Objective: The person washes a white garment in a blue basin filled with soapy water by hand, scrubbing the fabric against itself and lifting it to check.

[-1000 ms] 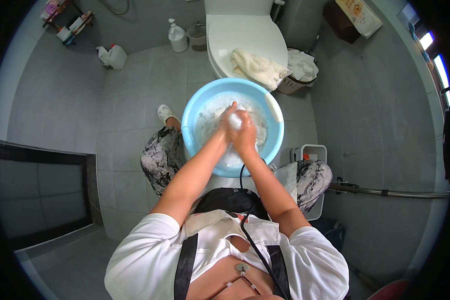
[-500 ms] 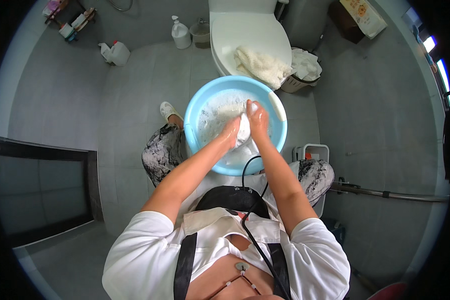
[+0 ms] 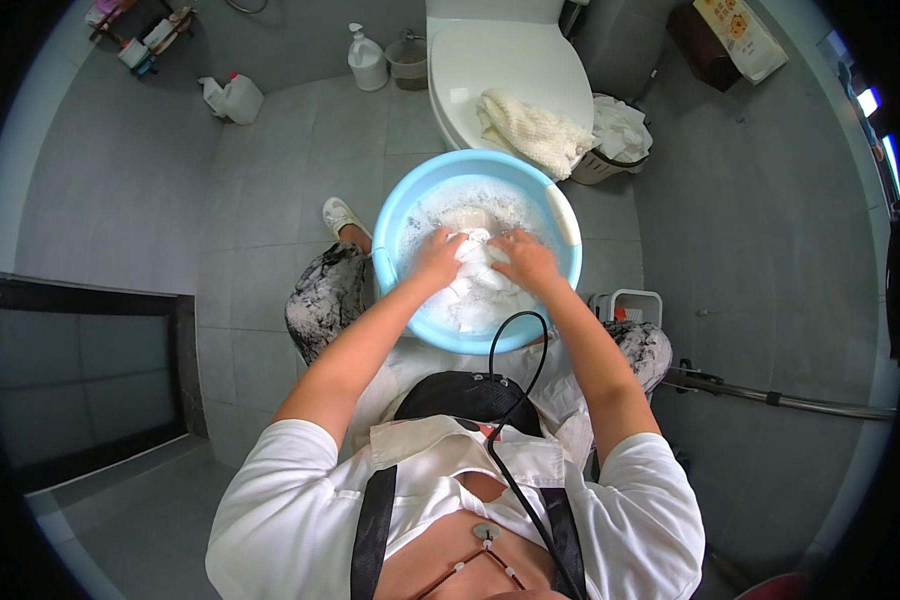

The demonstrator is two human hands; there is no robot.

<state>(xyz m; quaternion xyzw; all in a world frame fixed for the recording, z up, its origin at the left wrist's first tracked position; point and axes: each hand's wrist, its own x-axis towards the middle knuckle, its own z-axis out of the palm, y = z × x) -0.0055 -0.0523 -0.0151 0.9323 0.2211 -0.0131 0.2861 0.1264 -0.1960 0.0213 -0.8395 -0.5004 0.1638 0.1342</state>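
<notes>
A round light-blue basin (image 3: 395, 205) of sudsy water stands between my knees. A wet white cloth (image 3: 480, 262) lies bunched in its middle, partly under the foam. My left hand (image 3: 436, 258) rests at the cloth's left side, with fingers spread against it. From the other side my right hand (image 3: 527, 262) touches the cloth, its fingers also apart. Behind the cloth a pale beige thing (image 3: 467, 217) shows through the water; its kind is unclear. A white piece (image 3: 562, 214) sits on the basin's right rim.
Beyond the basin is a white toilet (image 3: 510, 65) with a cream knitted cloth (image 3: 535, 130) on its lid. A filled waste basket (image 3: 618, 135) stands beside it. A pump bottle (image 3: 367, 62) and a white jug (image 3: 234, 99) are farther left. A black cable (image 3: 494, 400) loops near the basin's front rim.
My hands were close together, gripping the raised white cloth. They have moved apart, and the cloth now lies lower and more spread in the suds.
</notes>
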